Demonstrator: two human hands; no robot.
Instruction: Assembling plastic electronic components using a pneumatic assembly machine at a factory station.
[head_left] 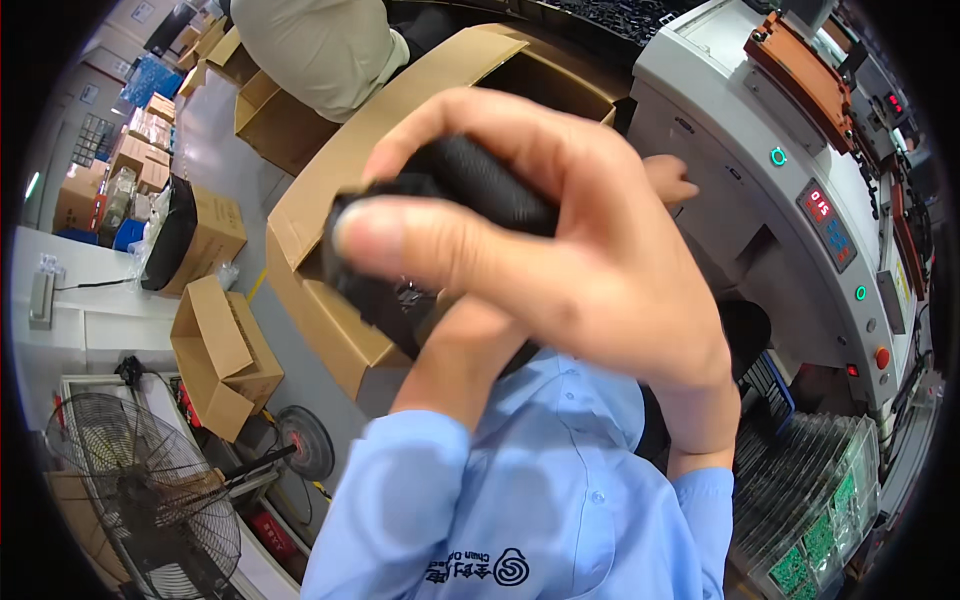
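Note:
My right hand is raised close in front of me, blurred, with thumb and fingers closed around a black object. That object has a ribbed, rounded part and a crinkled, dark part; its exact kind cannot be made out. My left forearm passes behind the right hand. Beyond it, what appears to be my left hand shows beside the grey machine, fingers curled in. Whatever it may hold is hidden. Behind both hands stands a large open cardboard box.
A person in a light top bends at the upper left. A smaller open carton and a black fan are at left. At lower right, clear trays hold green circuit boards. The machine's panel has lit buttons and a red knob.

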